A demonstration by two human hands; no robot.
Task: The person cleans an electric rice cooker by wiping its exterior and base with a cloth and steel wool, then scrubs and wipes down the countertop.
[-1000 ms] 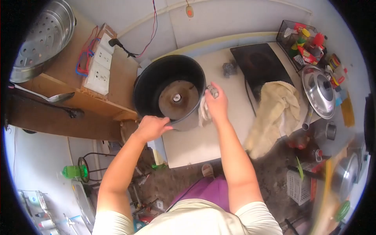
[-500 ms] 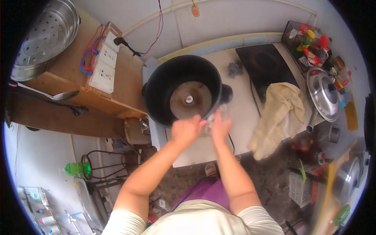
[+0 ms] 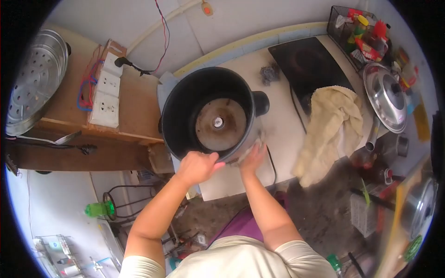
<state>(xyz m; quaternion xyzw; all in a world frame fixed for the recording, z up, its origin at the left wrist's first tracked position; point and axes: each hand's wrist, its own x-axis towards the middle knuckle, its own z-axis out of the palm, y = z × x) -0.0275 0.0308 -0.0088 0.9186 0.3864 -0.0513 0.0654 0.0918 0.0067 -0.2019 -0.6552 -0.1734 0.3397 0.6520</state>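
Note:
A large rice cooker body [image 3: 181,106] stands at the counter's left end, without its inner pot. Its stained heating plate [image 3: 232,127] shows at the bottom, around a pale centre sensor. My left hand [image 3: 198,167] is closed over the near rim, thumb outward. Against the cooker's near right outer side, my right hand [image 3: 252,160] presses a crumpled pale rag [image 3: 249,150], partly hidden and blurred. A dark side handle [image 3: 261,103] sticks out above that hand.
On the counter lie a beige towel [image 3: 324,129], a black induction cooktop [image 3: 306,60], a scouring pad [image 3: 268,74] and a lidded pan [image 3: 387,95]. A wire basket [image 3: 340,28] holds condiments. At left are a wooden cabinet [image 3: 139,102], power sockets [image 3: 105,99] and a steamer tray [image 3: 39,74].
My right hand has moved down along the cooker's outer side with the rag. My left hand still grips the rim, which has shifted slightly left in view as the camera moved.

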